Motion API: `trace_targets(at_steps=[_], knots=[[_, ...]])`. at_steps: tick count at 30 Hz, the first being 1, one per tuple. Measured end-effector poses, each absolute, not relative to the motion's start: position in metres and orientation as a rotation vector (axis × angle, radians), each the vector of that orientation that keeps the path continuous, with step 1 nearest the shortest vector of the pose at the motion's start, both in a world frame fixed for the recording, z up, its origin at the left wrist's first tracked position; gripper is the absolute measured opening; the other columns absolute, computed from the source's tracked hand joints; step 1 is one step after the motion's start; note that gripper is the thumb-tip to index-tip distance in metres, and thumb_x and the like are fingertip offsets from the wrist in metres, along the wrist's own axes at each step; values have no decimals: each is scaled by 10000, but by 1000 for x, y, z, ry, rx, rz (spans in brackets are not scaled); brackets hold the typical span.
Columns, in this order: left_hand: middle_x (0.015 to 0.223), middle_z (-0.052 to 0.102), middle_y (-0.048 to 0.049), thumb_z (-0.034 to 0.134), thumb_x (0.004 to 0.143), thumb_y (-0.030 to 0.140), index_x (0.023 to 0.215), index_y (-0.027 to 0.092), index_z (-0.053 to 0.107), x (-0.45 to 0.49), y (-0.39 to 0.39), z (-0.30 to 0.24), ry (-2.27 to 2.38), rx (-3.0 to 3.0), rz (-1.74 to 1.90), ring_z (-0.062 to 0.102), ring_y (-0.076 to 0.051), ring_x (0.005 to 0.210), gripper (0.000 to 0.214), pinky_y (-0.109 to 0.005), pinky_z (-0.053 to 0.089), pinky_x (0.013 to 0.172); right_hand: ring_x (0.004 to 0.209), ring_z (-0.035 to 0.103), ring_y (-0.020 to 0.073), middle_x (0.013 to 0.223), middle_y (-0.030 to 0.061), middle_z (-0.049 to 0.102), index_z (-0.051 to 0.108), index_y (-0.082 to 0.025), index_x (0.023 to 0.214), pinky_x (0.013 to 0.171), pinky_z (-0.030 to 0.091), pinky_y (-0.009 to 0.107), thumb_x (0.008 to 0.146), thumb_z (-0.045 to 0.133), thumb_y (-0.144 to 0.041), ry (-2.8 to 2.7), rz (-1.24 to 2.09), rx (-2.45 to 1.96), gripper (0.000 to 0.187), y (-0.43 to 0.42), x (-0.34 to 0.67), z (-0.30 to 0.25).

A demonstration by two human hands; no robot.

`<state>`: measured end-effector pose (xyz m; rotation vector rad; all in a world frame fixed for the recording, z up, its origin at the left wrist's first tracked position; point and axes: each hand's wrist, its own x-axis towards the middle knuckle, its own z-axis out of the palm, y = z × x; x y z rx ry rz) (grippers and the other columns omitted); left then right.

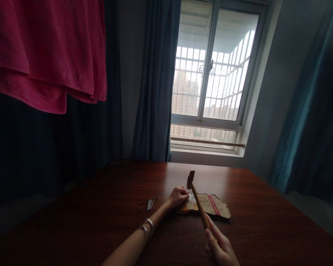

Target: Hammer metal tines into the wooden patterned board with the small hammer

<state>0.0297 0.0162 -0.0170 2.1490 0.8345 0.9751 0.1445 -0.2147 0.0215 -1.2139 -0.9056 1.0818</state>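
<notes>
My right hand (219,242) is wrapped round the wooden handle of a hammer (201,207), whose dark head is raised above the table. Below and behind it lies a tan, leather-like piece (222,209) with dark specks, a red band and a row of slits along its far right edge. At the left end of this piece, my left hand (179,195) rests with its fingers pinched together. Something small and dark shows at those fingertips, too small to make out. Several thin metal rods (150,204) lie loose to the left of my left hand.
The brown wooden table (100,229) runs back to a wall with a barred window (208,74). A blue curtain (158,81) hangs left of the window. A pink cloth (50,55) hangs at the upper left.
</notes>
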Motion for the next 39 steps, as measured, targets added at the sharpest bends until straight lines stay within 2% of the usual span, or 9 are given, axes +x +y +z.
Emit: trace_targets(at_steps=[5, 11, 20, 25, 30, 39], knots=[[758, 619, -28, 597, 680, 266, 695, 144, 706, 30, 16, -18, 882, 2143, 956, 562, -132, 690, 165, -216, 418, 633, 362, 240, 45, 430, -114, 245, 392, -43, 1301, 361, 205, 177, 556, 607, -683, -896, 1041, -1212, 1005, -213, 143, 17], [768, 623, -32, 594, 676, 260, 689, 144, 706, 30, 15, -17, 828, 2133, 985, 564, -135, 700, 162, -216, 420, 637, 332, 256, 44, 415, -116, 233, 487, -126, 1248, 335, 223, 171, 564, 645, -621, -878, 1120, -1171, 859, -219, 142, 33], [781, 625, -33, 592, 673, 266, 701, 148, 710, 29, 18, -20, 795, 2113, 998, 570, -137, 711, 168, -221, 422, 650, 356, 277, 52, 418, -108, 279, 472, -130, 1259, 359, 243, 183, 577, 624, -637, -915, 1085, -1192, 863, -217, 144, 33], [749, 612, -31, 599, 676, 276, 680, 142, 704, 29, 18, -20, 800, 2120, 997, 561, -131, 679, 170, -219, 417, 629, 351, 241, 41, 419, -114, 265, 478, -98, 1249, 368, 216, 180, 556, 622, -660, -929, 1088, -1207, 903, -215, 146, 26], [778, 623, -39, 588, 683, 276, 698, 141, 706, 30, 16, -18, 850, 2136, 964, 564, -141, 702, 180, -225, 422, 647, 349, 248, 46, 422, -116, 242, 433, -104, 1283, 352, 193, 169, 586, 607, -654, -918, 1124, -1175, 906, -214, 148, 25], [766, 612, -29, 591, 686, 268, 707, 147, 705, 29, 18, -19, 820, 2147, 966, 558, -135, 707, 167, -217, 417, 645, 369, 281, 53, 437, -107, 267, 371, -116, 1325, 362, 234, 173, 625, 571, -664, -974, 1102, -1223, 912, -212, 154, 14]])
